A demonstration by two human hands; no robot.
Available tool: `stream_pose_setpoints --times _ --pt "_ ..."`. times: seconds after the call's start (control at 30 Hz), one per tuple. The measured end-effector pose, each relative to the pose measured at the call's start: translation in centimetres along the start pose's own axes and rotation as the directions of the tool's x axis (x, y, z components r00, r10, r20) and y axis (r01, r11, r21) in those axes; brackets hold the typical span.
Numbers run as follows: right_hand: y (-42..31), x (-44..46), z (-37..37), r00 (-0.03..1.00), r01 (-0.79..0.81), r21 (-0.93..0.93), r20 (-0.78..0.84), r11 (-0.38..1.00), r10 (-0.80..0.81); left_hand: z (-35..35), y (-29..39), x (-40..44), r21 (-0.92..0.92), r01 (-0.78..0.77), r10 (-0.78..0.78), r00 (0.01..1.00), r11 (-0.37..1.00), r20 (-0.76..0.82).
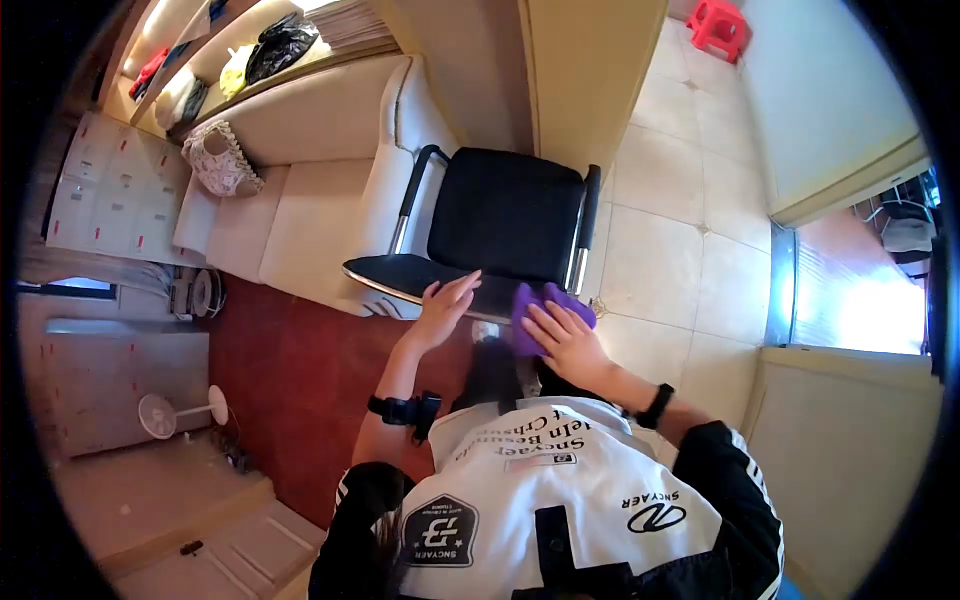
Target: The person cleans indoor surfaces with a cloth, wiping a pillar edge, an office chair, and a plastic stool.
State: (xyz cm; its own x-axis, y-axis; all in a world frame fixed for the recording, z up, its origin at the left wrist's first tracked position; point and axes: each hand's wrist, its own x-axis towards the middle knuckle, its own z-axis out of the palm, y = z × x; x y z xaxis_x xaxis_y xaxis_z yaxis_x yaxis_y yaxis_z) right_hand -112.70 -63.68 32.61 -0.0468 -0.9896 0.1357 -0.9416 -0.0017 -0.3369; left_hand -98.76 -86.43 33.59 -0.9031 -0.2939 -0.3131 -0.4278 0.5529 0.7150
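Observation:
A black chair (507, 212) with armrests and chrome tubes stands in front of me. Its near black panel has a metal rim and faces my body. My right hand (572, 343) presses a purple cloth (523, 312) against the right part of that panel, fingers spread over the fabric. At the panel's near edge is my left hand (443, 315), fingers stretched out and no object visible in it. Whether its fingertips touch the panel, I cannot tell.
A cream sofa (320, 205) with a lacy cushion (220, 160) adjoins the chair's left side. Shelves (215, 75) with bags rise behind it. A red stool (718, 28) stands far right on the tiles. A white fan (160, 415) and a doorway edge (780, 290) lie to the sides.

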Motion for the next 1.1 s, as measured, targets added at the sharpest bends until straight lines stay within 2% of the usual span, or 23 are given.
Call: stream_pose_setpoints --times 0.03,0.13,0.3,0.37,0.4,0.43,0.5,0.53,0.57,0.6,0.63,0.7,0.73,0.8,0.83,0.9,0.93,0.97,1.03,1.07,1.1 --pt "0.3 -0.9 -0.1 0.999 0.003 -0.011 0.043 1.0 -0.003 -0.3 -0.2 -0.1 -0.003 0.01 -0.01 1.0 1.0 -0.002" --pt "-0.6 -0.7 -0.3 0.993 0.004 -0.011 0.119 1.0 -0.003 -1.0 -0.8 -0.1 -0.356 -0.117 0.138 0.99 0.927 0.034" --pt "-2.5 3.0 0.7 0.991 0.023 -0.013 0.133 1.0 -0.021 -1.8 -0.8 -0.2 -0.504 -0.15 0.201 0.978 0.85 0.049" --pt "-3.6 5.4 1.4 0.992 0.075 -0.012 0.107 0.997 -0.073 -2.5 -1.6 -0.1 -0.61 -0.188 0.285 0.956 0.77 0.065" --pt "-4.2 6.7 1.6 0.993 0.105 -0.028 0.062 0.994 -0.104 -2.8 -2.1 -0.4 -0.726 -0.153 0.252 0.967 0.671 0.029" --pt "-4.9 7.9 2.0 0.993 0.107 -0.035 0.059 0.994 -0.104 -3.9 -3.1 -0.6 -0.724 -0.161 0.259 0.966 0.671 0.025" --pt "-6.1 10.5 2.4 0.994 0.096 0.024 0.054 0.995 -0.097 -6.6 -4.3 -1.0 -0.435 -0.365 0.297 0.93 0.823 -0.217" --pt "-6.8 11.8 2.6 0.995 0.098 0.049 0.033 0.994 -0.099 -8.2 -5.3 -1.5 -0.122 -0.353 0.275 0.867 0.928 -0.416" --pt "-7.5 13.2 2.7 0.993 0.105 0.038 0.058 0.994 -0.107 -9.2 -6.8 -1.7 -0.009 -0.268 0.211 0.778 0.963 -0.592" --pt "-8.1 14.6 3.0 0.992 0.111 0.052 0.057 0.992 -0.114 -10.3 -8.9 -1.9 0.007 -0.194 0.141 0.688 0.981 -0.712" --pt "-8.7 15.9 3.2 0.991 0.119 0.067 0.055 0.991 -0.122 -11.5 -11.0 -2.2 -0.037 -0.127 0.054 0.643 0.991 -0.764" --pt "-9.9 18.8 3.4 0.986 0.13 0.089 0.097 0.987 -0.139 -12.8 -14.9 -2.8 -0.203 -0.108 -0.096 0.612 0.973 -0.785" --pt "-10.5 20.2 3.7 0.985 0.137 0.083 0.09 0.987 -0.144 -12.8 -16.2 -3.0 -0.221 -0.109 -0.112 0.605 0.969 -0.789" --pt "-11.7 23.0 4.0 0.985 0.136 0.075 0.1 0.988 -0.143 -13.0 -18.2 -2.9 -0.47 -0.082 -0.227 0.795 0.879 -0.563" --pt "-12.2 24.3 4.3 0.983 0.136 0.068 0.117 0.988 -0.144 -12.8 -19.1 -2.5 -0.486 -0.087 -0.234 0.794 0.87 -0.561" --pt "-13.0 26.8 5.0 0.986 0.128 0.05 0.103 0.991 -0.132 -12.4 -20.1 -1.5 -0.601 -0.165 -0.168 0.873 0.782 -0.458" --pt "-13.4 27.9 5.4 0.985 0.121 0.045 0.116 0.992 -0.125 -12.1 -20.5 -1.3 -0.731 -0.172 -0.178 0.91 0.66 -0.375" --pt "-13.7 29.0 5.9 0.987 0.114 0.032 0.11 0.993 -0.117 -12.4 -20.5 -1.4 -0.74 -0.173 -0.177 0.913 0.65 -0.368" --pt "-13.9 30.9 6.5 0.99 0.106 0.006 0.091 0.994 -0.106 -13.3 -20.6 -1.4 -0.83 -0.073 -0.196 0.957 0.553 -0.215" --pt "-13.8 31.5 6.4 0.986 0.033 0.045 0.162 0.998 -0.04 -14.2 -19.9 -1.6 -0.865 -0.099 -0.151 0.969 0.492 -0.197" --pt "-13.6 31.8 6.1 0.985 0.029 0.042 0.17 0.999 -0.036 -14.2 -20.7 -1.3 -0.869 -0.098 -0.15 0.97 0.484 -0.192"
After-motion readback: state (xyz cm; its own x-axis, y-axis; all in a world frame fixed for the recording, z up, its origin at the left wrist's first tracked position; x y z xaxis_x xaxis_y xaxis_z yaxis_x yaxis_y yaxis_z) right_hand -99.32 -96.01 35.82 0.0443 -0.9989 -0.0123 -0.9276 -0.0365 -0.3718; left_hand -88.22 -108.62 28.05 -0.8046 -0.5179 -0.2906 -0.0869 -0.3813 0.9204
